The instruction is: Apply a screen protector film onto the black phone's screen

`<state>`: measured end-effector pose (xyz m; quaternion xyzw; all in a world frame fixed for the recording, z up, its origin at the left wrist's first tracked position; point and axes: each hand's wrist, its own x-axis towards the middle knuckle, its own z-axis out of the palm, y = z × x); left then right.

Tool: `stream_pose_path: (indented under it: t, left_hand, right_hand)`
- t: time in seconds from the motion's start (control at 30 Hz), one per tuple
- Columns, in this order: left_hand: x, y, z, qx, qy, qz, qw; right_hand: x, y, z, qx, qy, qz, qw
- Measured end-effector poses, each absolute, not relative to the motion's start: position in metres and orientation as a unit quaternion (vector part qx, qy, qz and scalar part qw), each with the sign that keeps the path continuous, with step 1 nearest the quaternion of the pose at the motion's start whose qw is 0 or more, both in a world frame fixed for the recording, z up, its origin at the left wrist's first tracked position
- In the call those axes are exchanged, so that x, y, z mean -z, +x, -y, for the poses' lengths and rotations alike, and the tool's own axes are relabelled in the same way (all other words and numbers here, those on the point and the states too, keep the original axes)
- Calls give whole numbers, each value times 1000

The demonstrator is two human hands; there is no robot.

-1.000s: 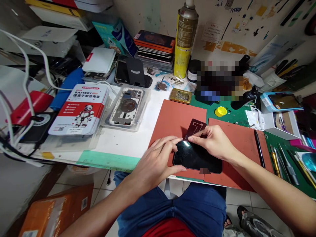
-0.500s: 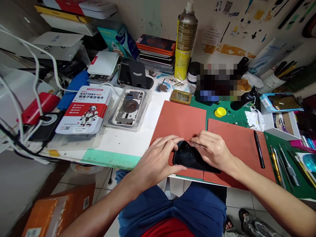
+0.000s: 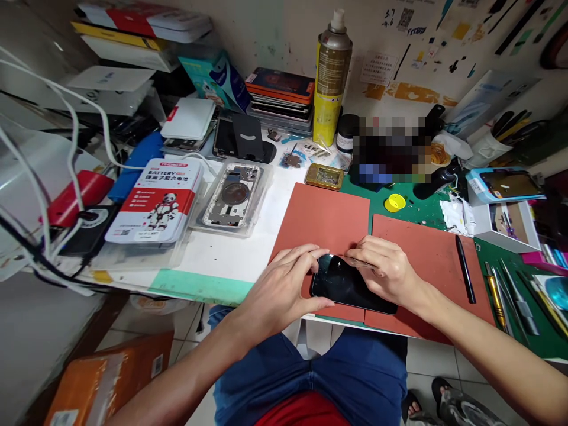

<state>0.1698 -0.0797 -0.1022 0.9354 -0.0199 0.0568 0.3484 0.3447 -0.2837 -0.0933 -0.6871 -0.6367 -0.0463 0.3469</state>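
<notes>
A smartphone point(image 3: 341, 290) with a dark glossy face lies on the red-brown mat, near the table's front edge. My left hand point(image 3: 288, 281) grips its left end, the thumb along the near edge and the fingers at the far corner. Between the fingers of my right hand point(image 3: 388, 269) is a thin, flat, shiny blade-like piece point(image 3: 358, 262). Its tip points left, at the phone's far long edge. Whether the tip sits inside the seam, I cannot tell. My right hand covers the phone's upper right part.
Red-brown mats point(image 3: 328, 213) cover the work area. A black pen point(image 3: 465, 269) and several metal tools point(image 3: 515, 296) lie at the right. At the left are an opened phone housing point(image 3: 233, 195) in a clear tray and a battery box point(image 3: 155, 201). A spray can point(image 3: 332, 83) stands behind.
My right hand has shifted slightly to the right along the phone's far edge with the thin piece. My left hand keeps its hold. The view has turned a little.
</notes>
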Motion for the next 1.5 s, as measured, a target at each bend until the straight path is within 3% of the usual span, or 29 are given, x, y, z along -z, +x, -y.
stream_pose_path:
  t: [0.27,0.57,1.07,1.5]
  left_hand:
    - [96,169,79,-50,937,20,344]
    - [90,184,94,-61,923,24,380]
    - [96,183,91,-35,906,15,422]
    - [99,181,89,-57,910,42,410]
  right_hand:
    - [87,344,284,32,-695,630,345]
    - [86,338,278,10,-705,583,404]
    - [82,346,295,21,-705,623,340]
    - [76,345,297,-16,-729,587,352]
